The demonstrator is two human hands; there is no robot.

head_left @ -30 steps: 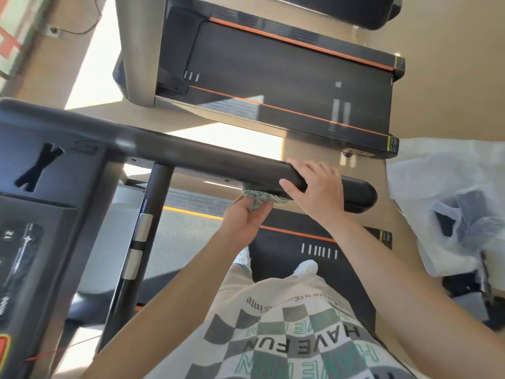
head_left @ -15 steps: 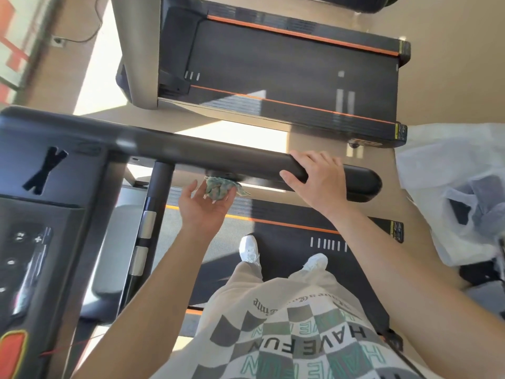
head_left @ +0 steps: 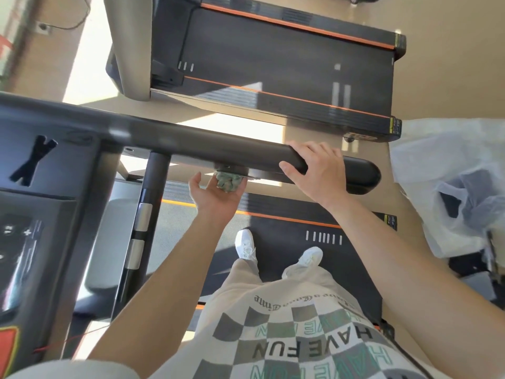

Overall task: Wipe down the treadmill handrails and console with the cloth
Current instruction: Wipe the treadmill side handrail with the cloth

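Note:
The black treadmill handrail (head_left: 191,144) runs across the view from the console (head_left: 52,192) at the left to its rounded end at the right. My right hand (head_left: 319,168) grips the rail near that end, fingers over the top and thumb underneath. My left hand (head_left: 216,199) is palm up below the rail and holds a bunched green cloth (head_left: 228,183) against the rail's underside, left of my right hand. The console shows dark buttons and an orange patch at the lower left.
A black upright post (head_left: 149,203) with silver bands stands left of my left hand. I stand on the treadmill belt (head_left: 287,242) in white shoes. A second treadmill (head_left: 273,64) lies beyond the rail. A white plastic bag (head_left: 451,181) sits at the right.
My left hand has slid the cloth leftward along the rail's underside, away from my right hand. My right hand has kept its grip on the rail.

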